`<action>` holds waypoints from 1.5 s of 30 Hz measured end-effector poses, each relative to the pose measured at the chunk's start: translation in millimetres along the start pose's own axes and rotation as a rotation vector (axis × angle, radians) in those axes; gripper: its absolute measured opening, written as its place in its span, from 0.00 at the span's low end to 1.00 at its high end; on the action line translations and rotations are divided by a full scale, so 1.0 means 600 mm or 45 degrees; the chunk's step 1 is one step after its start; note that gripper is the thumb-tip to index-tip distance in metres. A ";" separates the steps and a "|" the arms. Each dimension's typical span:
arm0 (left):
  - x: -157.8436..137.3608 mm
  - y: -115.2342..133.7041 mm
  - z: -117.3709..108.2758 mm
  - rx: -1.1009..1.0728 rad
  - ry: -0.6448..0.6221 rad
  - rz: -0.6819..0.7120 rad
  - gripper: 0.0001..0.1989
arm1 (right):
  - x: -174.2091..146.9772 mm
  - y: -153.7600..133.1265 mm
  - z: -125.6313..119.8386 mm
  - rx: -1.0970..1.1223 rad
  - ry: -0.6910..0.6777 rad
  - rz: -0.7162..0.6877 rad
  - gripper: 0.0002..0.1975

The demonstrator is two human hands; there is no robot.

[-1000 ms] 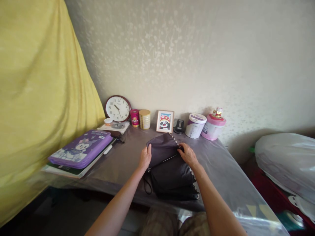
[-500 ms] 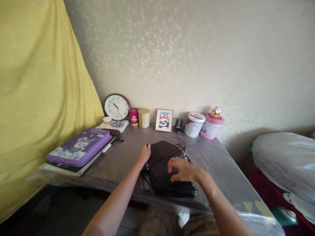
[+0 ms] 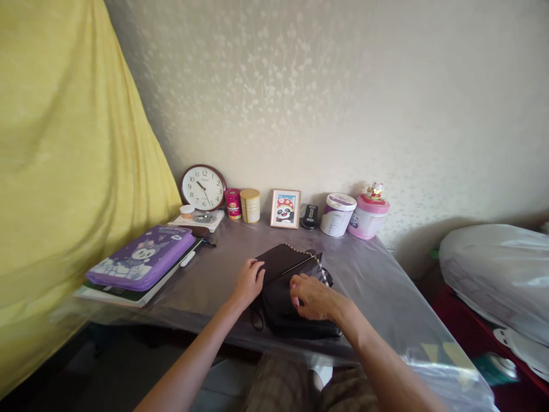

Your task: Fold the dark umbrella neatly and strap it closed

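A black handbag (image 3: 278, 260) with a chain strap (image 3: 325, 278) lies on the table near its front edge. A dark cord loop (image 3: 256, 320) hangs at its left side. At the bag's left edge is my left hand (image 3: 250, 281), open, thumb and fingers apart, fingertips by the bag's side. My right hand (image 3: 315, 297) is over the right part of the bag's front. Its fingers are bent, with a gap between thumb and fingers, and nothing shows in it. Whether its fingertips touch the bag I cannot tell.
On the left, a purple zip case (image 3: 143, 257) rests on books (image 3: 141, 300). Along the wall stand a clock (image 3: 203, 187), two canisters (image 3: 250, 206), a framed panda picture (image 3: 285, 209), a black object (image 3: 309, 217) and two tubs (image 3: 338, 216). A plastic-covered bundle (image 3: 493, 280) is at right.
My left hand has loosened from the bag's upper left edge and moved slightly down, its fingers spreading. My right hand has curled its fingers more over the bag.
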State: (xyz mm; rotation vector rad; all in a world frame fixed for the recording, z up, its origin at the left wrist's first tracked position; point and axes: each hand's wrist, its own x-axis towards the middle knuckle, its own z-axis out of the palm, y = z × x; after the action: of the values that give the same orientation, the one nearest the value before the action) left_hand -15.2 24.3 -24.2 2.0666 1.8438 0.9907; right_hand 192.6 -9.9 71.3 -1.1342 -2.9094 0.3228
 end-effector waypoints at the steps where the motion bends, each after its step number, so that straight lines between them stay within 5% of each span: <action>1: -0.008 0.002 -0.004 -0.037 -0.010 0.071 0.16 | 0.002 0.003 0.000 0.023 0.041 -0.027 0.07; 5: -0.041 0.013 -0.025 -0.239 -0.158 0.329 0.23 | 0.009 0.016 -0.006 0.077 0.202 -0.010 0.07; 9: -0.058 0.031 -0.036 -0.377 -0.277 0.398 0.24 | 0.017 0.013 -0.021 0.082 0.366 0.032 0.05; 12: -0.055 0.047 -0.033 -0.487 -0.225 0.353 0.15 | 0.019 0.013 -0.030 0.107 0.476 -0.005 0.04; 15: -0.047 0.059 -0.027 -0.609 -0.163 0.212 0.18 | 0.013 0.033 -0.035 0.169 0.552 0.010 0.07; 18: -0.041 0.064 -0.026 -0.744 -0.148 0.090 0.20 | 0.001 0.075 -0.035 0.217 0.573 0.147 0.15; 23: -0.032 0.066 -0.032 -0.878 -0.075 0.028 0.20 | -0.011 0.138 -0.028 0.317 0.661 0.435 0.09; 28: -0.025 0.065 -0.031 -0.853 -0.007 -0.019 0.20 | 0.007 0.148 -0.014 0.358 0.780 0.479 0.13; 36: -0.017 0.049 -0.020 -0.682 0.090 -0.051 0.21 | 0.037 0.162 0.017 0.396 0.568 0.524 0.12; 45: 0.002 0.023 0.007 -0.396 0.178 -0.067 0.21 | 0.049 0.183 0.040 0.167 0.638 0.566 0.10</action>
State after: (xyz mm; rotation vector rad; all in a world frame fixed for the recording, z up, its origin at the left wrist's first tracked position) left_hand -1.7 23.8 -19.2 1.7986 1.6683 1.3411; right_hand 242.6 84.3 24.9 -1.5622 -2.1675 0.1869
